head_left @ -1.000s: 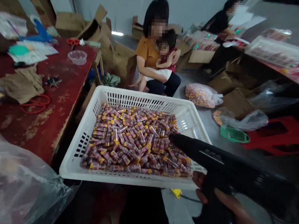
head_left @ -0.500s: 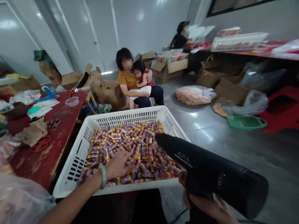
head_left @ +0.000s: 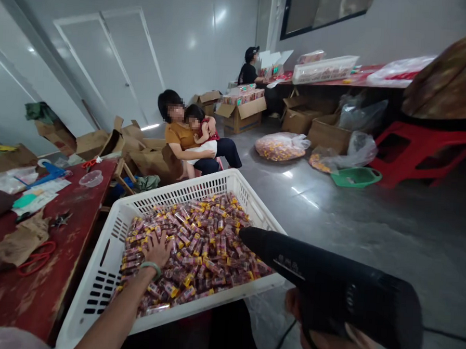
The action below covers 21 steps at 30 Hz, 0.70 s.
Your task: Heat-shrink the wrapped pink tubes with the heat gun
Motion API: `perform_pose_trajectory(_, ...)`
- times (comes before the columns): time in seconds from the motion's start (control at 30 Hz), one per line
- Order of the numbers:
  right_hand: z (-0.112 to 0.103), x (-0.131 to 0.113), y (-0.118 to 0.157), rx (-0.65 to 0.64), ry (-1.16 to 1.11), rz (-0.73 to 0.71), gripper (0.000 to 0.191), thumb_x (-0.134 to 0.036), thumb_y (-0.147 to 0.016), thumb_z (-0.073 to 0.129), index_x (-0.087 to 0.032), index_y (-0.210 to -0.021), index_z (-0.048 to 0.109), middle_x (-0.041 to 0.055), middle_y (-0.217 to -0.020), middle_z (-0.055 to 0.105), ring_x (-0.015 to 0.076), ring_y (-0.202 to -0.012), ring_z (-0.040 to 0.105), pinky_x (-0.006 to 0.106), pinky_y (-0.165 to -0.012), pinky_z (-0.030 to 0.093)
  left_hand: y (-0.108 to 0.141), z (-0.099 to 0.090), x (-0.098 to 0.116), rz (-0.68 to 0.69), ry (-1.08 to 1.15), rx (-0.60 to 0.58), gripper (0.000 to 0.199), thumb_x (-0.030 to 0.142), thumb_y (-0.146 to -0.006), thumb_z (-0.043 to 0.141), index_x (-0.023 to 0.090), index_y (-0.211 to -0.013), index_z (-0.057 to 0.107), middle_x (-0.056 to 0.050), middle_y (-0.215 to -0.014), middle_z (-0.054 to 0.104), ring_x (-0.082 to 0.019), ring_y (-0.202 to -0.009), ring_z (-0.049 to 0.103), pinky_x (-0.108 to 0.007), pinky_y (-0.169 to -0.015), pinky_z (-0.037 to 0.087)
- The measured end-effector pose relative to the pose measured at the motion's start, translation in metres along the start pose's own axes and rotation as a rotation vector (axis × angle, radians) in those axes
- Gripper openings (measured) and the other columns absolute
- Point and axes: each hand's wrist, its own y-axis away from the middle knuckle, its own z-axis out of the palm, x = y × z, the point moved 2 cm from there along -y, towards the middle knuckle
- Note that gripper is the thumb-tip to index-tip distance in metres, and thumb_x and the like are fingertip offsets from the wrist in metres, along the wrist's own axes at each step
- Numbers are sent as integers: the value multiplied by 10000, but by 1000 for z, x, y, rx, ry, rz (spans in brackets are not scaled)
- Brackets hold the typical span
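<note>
A white plastic basket [head_left: 109, 225] holds a thick layer of small clear tubes [head_left: 198, 245] with yellow caps and pinkish labels. On the left side of that layer rests my left hand [head_left: 156, 254], fingers spread, a pale green bangle at its wrist. My right hand [head_left: 337, 341] is wrapped round the handle of a black heat gun [head_left: 329, 283]. The gun's nozzle points left, over the right part of the basket. Its body hides some of my right hand.
A red table [head_left: 56, 259] at left bears red scissors, brown paper and a tape dispenser. A seated person [head_left: 183, 140] holds a child beyond the basket. Another person [head_left: 248, 71] sits farther back. A red stool [head_left: 413, 158], green tray [head_left: 356, 177] and filled bags stand at right.
My left hand has moved left across the tubes, its fingers now more spread. The view has shifted, bringing more of the right side into sight. My right hand still holds the heat gun.
</note>
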Motion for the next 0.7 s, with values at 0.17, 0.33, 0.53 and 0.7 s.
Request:
perform_pose_trajectory(0.17, 48, -12, -13, -148, 214, 46, 286, -363, -563, 720, -180, -778, 673, 57, -691, 607, 183, -482, 521, 327, -487, 445, 26, -4, 42, 375, 118, 86, 619, 558, -920, 295, 229, -1444, 320, -166, -1527, 235, -400, -1398, 166, -736, -1037, 56)
perform_pose_trajectory(0.33, 73, -11, -14, -191, 454, 97, 231, -157, -447, 732, -199, -665, 670, 20, -672, 600, 176, -521, 524, 290, -482, 437, 64, -10, 85, 845, 211, 45, 577, 576, -906, 339, 249, -1371, 439, -132, -1480, 353, -369, -1372, 258, -687, -1075, 113)
perform_pose_trajectory(0.53, 85, -40, -27, 212, 214, 48, 321, -394, -536, 772, -167, -739, 672, 22, -543, 570, 172, -485, 490, 271, -433, 386, 64, -15, 58, 1043, 254, -21, 481, 509, -934, 361, 221, -1293, 501, -146, -1421, 428, -327, -1332, 351, -643, -1079, 197)
perform_pose_trajectory(0.7, 124, -30, -17, 90, 349, 114, 177, -284, -466, 727, -159, -517, 613, 35, -527, 568, 164, -502, 477, 282, -468, 399, 44, -45, -17, 921, 140, 20, 361, 354, -920, 457, 227, -1250, 530, -118, -1392, 471, -296, -1326, 367, -600, -1088, 228)
